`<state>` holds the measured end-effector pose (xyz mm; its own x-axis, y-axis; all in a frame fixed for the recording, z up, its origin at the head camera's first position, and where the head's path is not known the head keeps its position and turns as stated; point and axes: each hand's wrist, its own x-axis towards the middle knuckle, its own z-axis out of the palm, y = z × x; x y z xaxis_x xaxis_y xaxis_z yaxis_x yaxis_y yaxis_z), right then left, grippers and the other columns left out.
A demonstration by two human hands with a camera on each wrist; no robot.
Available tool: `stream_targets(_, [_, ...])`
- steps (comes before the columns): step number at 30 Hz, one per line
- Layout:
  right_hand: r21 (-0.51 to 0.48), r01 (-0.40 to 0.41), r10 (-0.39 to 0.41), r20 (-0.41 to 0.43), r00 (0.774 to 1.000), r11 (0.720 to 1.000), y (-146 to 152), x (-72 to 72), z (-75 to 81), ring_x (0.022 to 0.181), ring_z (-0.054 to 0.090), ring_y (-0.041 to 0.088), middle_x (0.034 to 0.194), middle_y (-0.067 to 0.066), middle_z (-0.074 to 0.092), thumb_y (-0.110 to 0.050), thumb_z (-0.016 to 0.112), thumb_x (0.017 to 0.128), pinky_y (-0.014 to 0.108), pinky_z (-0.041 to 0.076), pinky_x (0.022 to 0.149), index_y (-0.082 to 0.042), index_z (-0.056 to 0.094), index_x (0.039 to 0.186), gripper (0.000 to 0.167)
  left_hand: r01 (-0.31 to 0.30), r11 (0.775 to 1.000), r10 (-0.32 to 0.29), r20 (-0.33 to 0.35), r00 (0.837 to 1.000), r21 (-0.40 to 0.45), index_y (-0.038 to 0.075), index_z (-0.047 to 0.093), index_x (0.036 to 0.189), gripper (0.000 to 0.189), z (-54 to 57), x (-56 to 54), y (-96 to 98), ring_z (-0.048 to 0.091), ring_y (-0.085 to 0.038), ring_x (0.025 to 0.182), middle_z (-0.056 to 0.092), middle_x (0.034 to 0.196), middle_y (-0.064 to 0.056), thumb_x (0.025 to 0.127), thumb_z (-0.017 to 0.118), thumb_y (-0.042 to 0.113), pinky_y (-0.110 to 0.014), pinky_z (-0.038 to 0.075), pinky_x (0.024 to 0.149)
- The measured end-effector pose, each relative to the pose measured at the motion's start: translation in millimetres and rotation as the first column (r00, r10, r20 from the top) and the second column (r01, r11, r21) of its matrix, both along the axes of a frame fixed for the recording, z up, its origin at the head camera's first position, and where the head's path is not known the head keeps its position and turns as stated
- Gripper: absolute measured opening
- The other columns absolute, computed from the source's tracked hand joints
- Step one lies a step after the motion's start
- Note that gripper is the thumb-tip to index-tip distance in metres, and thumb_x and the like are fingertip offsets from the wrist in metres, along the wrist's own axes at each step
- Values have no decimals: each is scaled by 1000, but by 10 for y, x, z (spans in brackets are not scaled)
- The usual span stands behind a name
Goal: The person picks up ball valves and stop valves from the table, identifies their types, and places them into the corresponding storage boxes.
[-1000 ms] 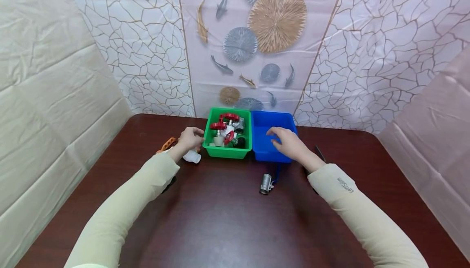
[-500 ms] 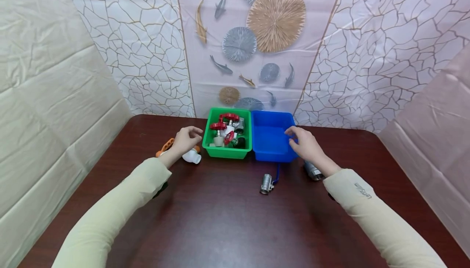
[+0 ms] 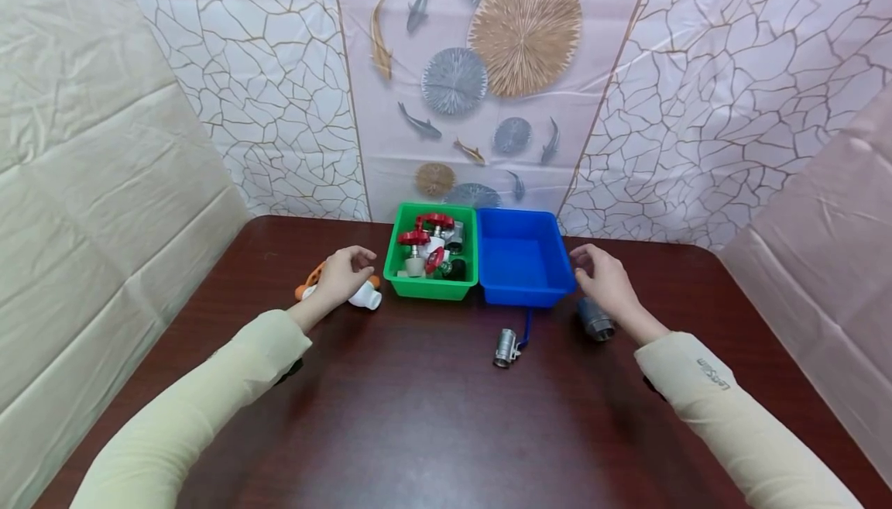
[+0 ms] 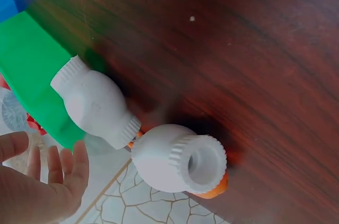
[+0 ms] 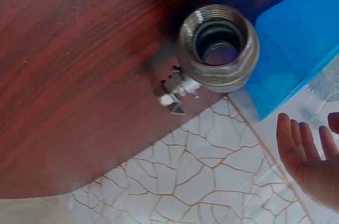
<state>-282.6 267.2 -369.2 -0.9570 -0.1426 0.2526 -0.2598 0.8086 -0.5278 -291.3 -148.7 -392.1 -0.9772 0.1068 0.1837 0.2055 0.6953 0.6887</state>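
Observation:
My left hand hovers over the white plastic ball valves with orange handles, left of the green bin. Its fingers are loosely bent and hold nothing. Two white ball valves show in the left wrist view. My right hand is beside the right wall of the blue bin, fingers relaxed and holding nothing. Below it lies a large metal ball valve, its threaded opening facing the right wrist camera. A smaller metal ball valve with a blue handle lies in front of the blue bin.
Several valves with red handwheels fill the green bin, which stands against the blue one. Behind the dark wooden table hangs a patterned cloth backdrop; plain cloth walls stand at both sides.
My right hand has moved right, from over the blue bin to beside it, uncovering the large metal valve. My left hand has drawn slightly left, away from the green bin.

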Motion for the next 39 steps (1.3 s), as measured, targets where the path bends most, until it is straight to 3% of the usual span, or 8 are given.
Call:
stream_targets(4, [-79, 12, -9, 37, 999, 997, 57, 13, -24, 91, 60, 39, 107, 30, 59, 3, 50, 91, 44, 52, 73, 8, 53, 118, 27, -5, 1000, 5, 4, 1000, -23, 0, 61, 114, 30, -25, 34, -30, 55, -35, 101, 61, 109, -21, 89, 64, 16, -45, 46, 85])
stream_targets(8, [-254, 53, 2, 213, 977, 966, 109, 23, -39, 93, 62, 32, 112, 31, 54, -2, 46, 96, 38, 57, 75, 9, 46, 128, 34, 4, 997, -5, -21, 1000, -73, 2, 59, 118, 44, -52, 58, -44, 48, -38, 109, 56, 117, -22, 84, 71, 28, -47, 42, 88])
stream_targets(13, [-489, 208, 46, 457, 888, 847, 155, 18, -57, 84, 61, 4, 123, 25, 46, -8, 40, 100, 32, 56, 83, 10, 27, 142, 47, 58, 989, -64, -39, 997, -136, 5, 58, 121, 52, -103, 81, -26, 45, -36, 109, 53, 124, -20, 81, 73, 35, -48, 42, 88])
stream_targets(19, [-593, 313, 111, 569, 815, 742, 191, 5, -89, 76, 62, -1, 137, 31, 37, -6, 36, 100, 30, 56, 81, 9, 18, 146, 52, 76, 979, -88, -57, 994, -192, 7, 59, 120, 49, -209, 106, -23, 48, -35, 108, 55, 119, -17, 82, 73, 34, -49, 44, 90])
stream_targets(26, [-675, 369, 246, 634, 733, 639, 295, -89, -98, 79, 66, 6, 91, -2, 61, -4, 37, 99, 30, 55, 83, 7, 11, 148, 57, 125, 954, -144, -51, 988, -273, 5, 60, 119, 48, -280, 123, -88, 49, -37, 109, 55, 117, -18, 80, 74, 30, -51, 44, 92])
stream_targets(29, [-694, 381, 301, 649, 699, 611, 331, -140, -98, 80, 65, 7, 85, -6, 61, -5, 36, 100, 28, 56, 81, 6, 7, 149, 58, 164, 930, -191, -53, 980, -328, 6, 62, 117, 46, -296, 108, -117, 49, -37, 109, 55, 117, -17, 80, 74, 30, -52, 43, 94])
stream_targets(33, [-668, 368, 311, 671, 673, 646, 322, -198, -106, 81, 64, 7, 87, -6, 59, -7, 36, 100, 27, 56, 80, 5, 8, 149, 58, 183, 890, -231, -68, 970, -417, 8, 64, 115, 43, -308, 87, -155, 49, -36, 108, 55, 116, -16, 80, 75, 31, -52, 45, 90])
stream_targets(39, [-649, 394, 291, 693, 659, 651, 255, -256, -123, 80, 60, 8, 87, -6, 62, -7, 37, 100, 24, 55, 76, 1, 12, 150, 56, 189, 746, -341, -121, 932, -639, 13, 63, 119, 47, -329, 75, -210, 46, -36, 116, 53, 125, -18, 80, 73, 38, -62, 41, 91])
